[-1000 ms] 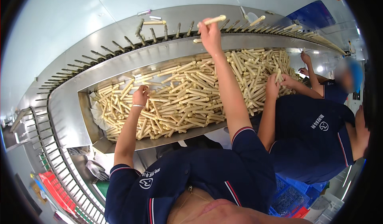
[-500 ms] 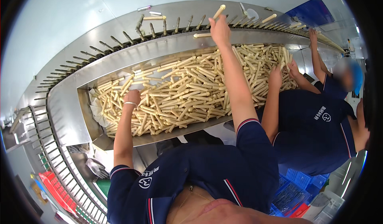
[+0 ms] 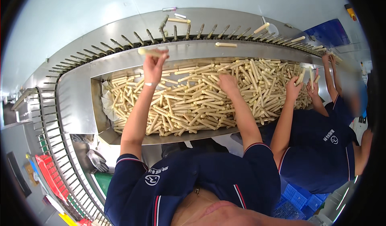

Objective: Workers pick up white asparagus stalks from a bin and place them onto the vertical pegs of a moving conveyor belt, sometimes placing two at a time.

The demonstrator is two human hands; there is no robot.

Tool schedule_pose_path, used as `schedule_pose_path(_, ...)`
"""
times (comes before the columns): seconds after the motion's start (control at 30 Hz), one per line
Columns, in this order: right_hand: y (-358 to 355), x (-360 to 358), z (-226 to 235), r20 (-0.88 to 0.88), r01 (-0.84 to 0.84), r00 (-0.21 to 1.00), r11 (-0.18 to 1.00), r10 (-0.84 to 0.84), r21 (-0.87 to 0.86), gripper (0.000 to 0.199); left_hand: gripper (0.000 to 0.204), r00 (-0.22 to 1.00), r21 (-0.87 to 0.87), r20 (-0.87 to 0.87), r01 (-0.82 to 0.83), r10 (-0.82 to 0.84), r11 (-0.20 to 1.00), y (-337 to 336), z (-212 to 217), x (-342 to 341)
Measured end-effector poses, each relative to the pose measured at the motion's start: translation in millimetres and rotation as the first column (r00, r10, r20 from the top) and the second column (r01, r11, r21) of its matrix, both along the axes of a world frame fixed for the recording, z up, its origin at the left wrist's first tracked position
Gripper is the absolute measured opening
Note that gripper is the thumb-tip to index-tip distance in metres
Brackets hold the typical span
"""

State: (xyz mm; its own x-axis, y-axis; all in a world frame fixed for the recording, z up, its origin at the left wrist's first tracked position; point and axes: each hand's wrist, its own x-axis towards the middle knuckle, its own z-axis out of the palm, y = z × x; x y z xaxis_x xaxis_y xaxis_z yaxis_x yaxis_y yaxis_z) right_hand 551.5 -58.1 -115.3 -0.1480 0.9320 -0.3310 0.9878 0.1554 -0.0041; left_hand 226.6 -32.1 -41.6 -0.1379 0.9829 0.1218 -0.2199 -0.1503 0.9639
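My left hand (image 3: pixel 153 68) is raised above the trough's far rim, its fingers closed on a cream-coloured tube (image 3: pixel 145 51) that is blurred by motion. It is near a row of upright dark pegs (image 3: pixel 175 33). Below it, a long metal trough (image 3: pixel 95 105) holds a heap of cream tubes (image 3: pixel 193 101) with yellowish ends. My right hand (image 3: pixel 229 84) reaches down into the far middle of this heap. Its fingertips are hidden among the tubes, so whether it grips one cannot be made out.
Pegs curve along the far side and down the left as a rail (image 3: pixel 60 145). One loose tube (image 3: pixel 226 45) lies on the far ledge; another (image 3: pixel 261 28) sits on a peg. To the right, a co-worker's hand (image 3: pixel 294 87) holds tubes. A red basket (image 3: pixel 52 175) stands lower left.
My left hand has left the heap and risen to the far rim with a tube. My right hand has come down from the pegs into the heap; the tube it held shows no longer there.
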Motion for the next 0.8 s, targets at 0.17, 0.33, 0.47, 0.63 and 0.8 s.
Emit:
schedule_pose_path(0.17,28.6,-33.6,66.5,-0.736,0.282,0.646,0.959,-0.203,-0.017,0.023,0.017,0.973,0.150,-0.138,-0.163,0.184,0.975,74.8,43.0,30.0)
schedule_pose_path(0.33,80.6,-66.9,117.7,-0.907,0.396,0.408,0.875,0.102,0.277,0.023,0.031,0.531,0.034,-0.839,-0.162,0.117,0.986,110.3,18.0,39.0)
schedule_pose_path(0.47,123.8,-60.2,136.3,-0.786,0.430,0.595,0.759,0.168,0.488,0.027,0.037,0.485,0.097,-0.861,-0.140,0.154,0.985,117.5,-1.2,55.7)
schedule_pose_path(0.63,161.8,-30.5,131.0,-0.583,0.374,0.812,0.749,0.020,0.547,0.038,0.018,0.711,0.235,-0.656,-0.129,0.255,0.963,70.8,-13.7,72.4)
schedule_pose_path(0.8,167.0,-16.8,130.4,-0.498,0.402,0.862,0.732,-0.100,0.550,0.039,0.012,0.456,-0.181,-0.871,0.045,-0.181,0.982,-6.5,-137.9,58.4)
